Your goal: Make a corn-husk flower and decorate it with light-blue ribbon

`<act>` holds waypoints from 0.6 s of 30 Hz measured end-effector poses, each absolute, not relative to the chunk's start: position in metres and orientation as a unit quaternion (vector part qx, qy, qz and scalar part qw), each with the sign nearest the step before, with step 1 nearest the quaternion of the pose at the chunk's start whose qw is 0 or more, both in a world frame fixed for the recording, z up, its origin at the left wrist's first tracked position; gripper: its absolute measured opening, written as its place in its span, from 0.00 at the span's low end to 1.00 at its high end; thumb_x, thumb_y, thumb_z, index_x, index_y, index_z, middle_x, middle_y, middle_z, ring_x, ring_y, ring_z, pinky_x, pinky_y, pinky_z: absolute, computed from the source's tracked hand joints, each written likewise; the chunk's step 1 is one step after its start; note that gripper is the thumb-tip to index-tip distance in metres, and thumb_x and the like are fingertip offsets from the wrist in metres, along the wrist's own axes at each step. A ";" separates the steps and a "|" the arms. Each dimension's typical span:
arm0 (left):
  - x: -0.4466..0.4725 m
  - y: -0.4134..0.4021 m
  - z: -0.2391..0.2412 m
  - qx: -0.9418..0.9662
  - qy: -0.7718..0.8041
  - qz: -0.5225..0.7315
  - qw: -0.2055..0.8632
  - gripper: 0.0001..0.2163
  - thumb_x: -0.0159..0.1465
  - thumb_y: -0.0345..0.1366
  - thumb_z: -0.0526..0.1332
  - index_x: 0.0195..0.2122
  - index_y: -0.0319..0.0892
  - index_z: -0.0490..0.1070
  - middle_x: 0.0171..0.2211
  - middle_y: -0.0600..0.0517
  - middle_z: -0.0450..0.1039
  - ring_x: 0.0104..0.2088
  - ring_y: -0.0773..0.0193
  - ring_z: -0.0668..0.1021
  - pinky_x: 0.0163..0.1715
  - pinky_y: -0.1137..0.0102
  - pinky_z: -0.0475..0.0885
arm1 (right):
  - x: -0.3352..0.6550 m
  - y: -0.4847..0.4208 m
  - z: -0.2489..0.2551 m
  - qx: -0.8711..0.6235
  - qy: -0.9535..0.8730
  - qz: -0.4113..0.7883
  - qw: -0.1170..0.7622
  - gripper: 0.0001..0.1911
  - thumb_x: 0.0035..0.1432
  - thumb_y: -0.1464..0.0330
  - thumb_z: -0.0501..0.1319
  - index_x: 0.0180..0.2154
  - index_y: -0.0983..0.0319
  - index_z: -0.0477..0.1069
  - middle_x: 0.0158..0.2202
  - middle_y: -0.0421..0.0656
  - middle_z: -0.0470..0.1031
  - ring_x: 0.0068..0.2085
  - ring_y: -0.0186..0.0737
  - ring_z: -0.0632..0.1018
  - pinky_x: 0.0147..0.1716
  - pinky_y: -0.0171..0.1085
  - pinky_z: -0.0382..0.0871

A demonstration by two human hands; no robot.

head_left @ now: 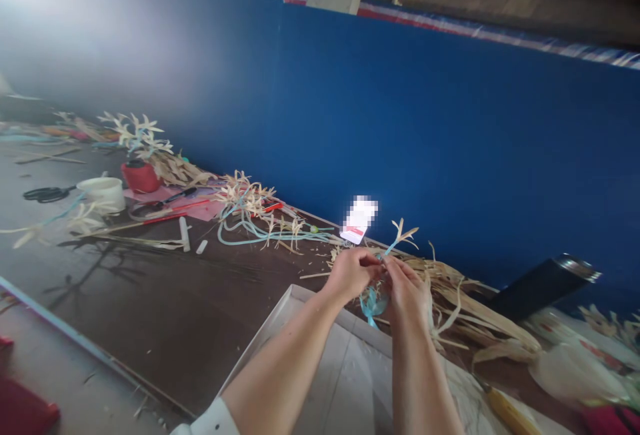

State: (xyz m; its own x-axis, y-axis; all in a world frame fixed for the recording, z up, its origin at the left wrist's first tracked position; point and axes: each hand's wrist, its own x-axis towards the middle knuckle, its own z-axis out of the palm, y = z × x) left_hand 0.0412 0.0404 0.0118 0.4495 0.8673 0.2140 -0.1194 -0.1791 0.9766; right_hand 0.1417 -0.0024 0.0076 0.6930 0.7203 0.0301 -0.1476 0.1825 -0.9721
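Note:
A dried-husk flower (pixel 404 231) with pale pointed petals and a light blue stem stands tilted above my two hands. My right hand (pixel 406 285) pinches the stem low down. My left hand (pixel 353 271) is closed too, its fingertips meeting the right ones at the stem's lower part. The exact contact inside the fingers is hidden. A shiny light blue ribbon or tape (pixel 373 305) hangs just below, between the hands. Behind them a lit phone (pixel 357 221) leans at the table's back edge, its screen blurred out.
A shallow pale box (pixel 293 295) lies under my forearms. Long dry husks (pixel 470 295) and a black flask (pixel 543 288) are at right. Blue-stemmed flowers (pixel 245 195), a white cup (pixel 103 193), black scissors (pixel 50 193) and a red spool (pixel 141 177) lie left. A blue partition (pixel 400 121) rises behind.

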 end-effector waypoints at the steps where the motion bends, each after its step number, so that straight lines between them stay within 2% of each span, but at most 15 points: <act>1: 0.041 0.041 0.011 0.645 0.295 0.438 0.553 0.10 0.53 0.40 0.61 0.30 0.38 0.73 0.24 0.50 0.72 0.25 0.67 0.74 0.26 0.73 0.68 | 0.142 -0.003 0.008 -0.569 -0.252 0.297 0.724 0.19 0.37 0.61 0.69 0.34 0.62 0.74 0.17 0.37 0.69 0.16 0.31 0.65 0.14 0.31 0.55; 7: 0.036 0.047 0.007 0.682 0.267 0.445 0.516 0.08 0.53 0.37 0.60 0.30 0.38 0.74 0.25 0.51 0.73 0.26 0.67 0.74 0.28 0.74 0.67 | 0.142 -0.005 0.014 -0.584 -0.258 0.288 0.714 0.19 0.36 0.62 0.69 0.32 0.64 0.75 0.17 0.37 0.69 0.16 0.29 0.63 0.15 0.30 0.51; 11: 0.036 0.050 0.004 0.680 0.254 0.442 0.527 0.07 0.52 0.35 0.62 0.30 0.38 0.74 0.28 0.51 0.73 0.28 0.67 0.74 0.29 0.73 0.68 | 0.144 -0.007 0.017 -0.572 -0.268 0.318 0.707 0.17 0.35 0.62 0.69 0.30 0.64 0.74 0.13 0.34 0.64 0.15 0.27 0.60 0.14 0.30 0.49; 13: 0.035 0.050 0.007 0.665 0.253 0.425 0.559 0.08 0.52 0.36 0.62 0.30 0.38 0.74 0.26 0.51 0.73 0.26 0.68 0.73 0.28 0.73 0.68 | 0.145 -0.007 0.019 -0.565 -0.275 0.330 0.705 0.17 0.35 0.62 0.69 0.29 0.64 0.74 0.13 0.33 0.63 0.15 0.27 0.59 0.14 0.29 0.49; 16: 0.032 0.047 0.015 0.611 0.252 0.376 0.649 0.10 0.51 0.36 0.64 0.32 0.36 0.72 0.23 0.51 0.71 0.23 0.68 0.73 0.27 0.71 0.69 | 0.144 -0.009 0.020 -0.568 -0.273 0.333 0.702 0.18 0.35 0.61 0.70 0.30 0.63 0.74 0.16 0.36 0.68 0.16 0.29 0.65 0.15 0.30 0.53; 18: 0.030 0.045 0.020 0.564 0.242 0.343 0.711 0.13 0.49 0.36 0.66 0.34 0.36 0.71 0.25 0.50 0.72 0.25 0.68 0.74 0.28 0.70 0.70 | 0.144 -0.010 0.022 -0.572 -0.270 0.331 0.701 0.18 0.35 0.61 0.70 0.30 0.63 0.74 0.19 0.39 0.72 0.19 0.32 0.69 0.16 0.30 0.57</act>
